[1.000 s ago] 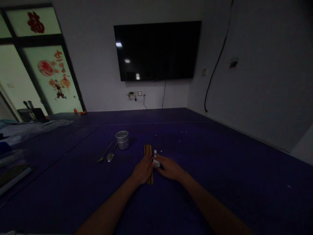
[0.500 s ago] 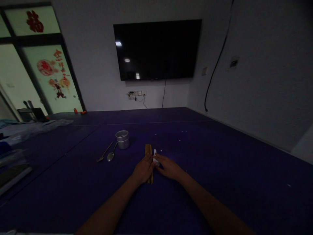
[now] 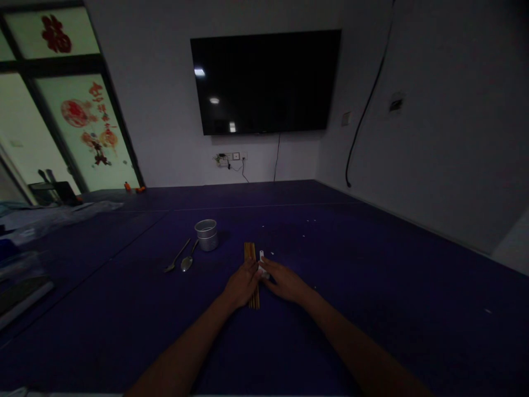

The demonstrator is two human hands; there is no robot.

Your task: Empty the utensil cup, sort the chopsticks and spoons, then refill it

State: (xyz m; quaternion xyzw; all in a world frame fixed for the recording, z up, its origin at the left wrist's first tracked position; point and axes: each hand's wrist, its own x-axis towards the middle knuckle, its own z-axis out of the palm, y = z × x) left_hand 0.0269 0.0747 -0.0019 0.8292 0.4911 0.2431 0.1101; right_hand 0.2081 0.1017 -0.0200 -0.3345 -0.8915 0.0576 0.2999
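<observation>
On the dark blue table [image 3: 372, 286] lies a row of brown wooden chopsticks [image 3: 249, 252], pointing away from me. My left hand [image 3: 240, 286] rests flat on their near part, fingers stretched out. My right hand [image 3: 285, 281] lies just right of them, its fingers on a small white spoon [image 3: 262, 258] beside the chopsticks. The spoon's bowl is mostly covered by my fingers. Whether the right hand grips the spoon or only presses on it does not show.
A small metal cup [image 3: 206, 235] stands to the left and beyond the chopsticks. Two metal spoons [image 3: 182, 259] lie left of the cup. Plastic sheeting and boxes [image 3: 25, 275] sit at the far left edge. A dark wall screen [image 3: 264, 82] hangs behind.
Both hands have stayed on the chopsticks and white spoon; the fingers have closed in slightly over the spoon's bowl.
</observation>
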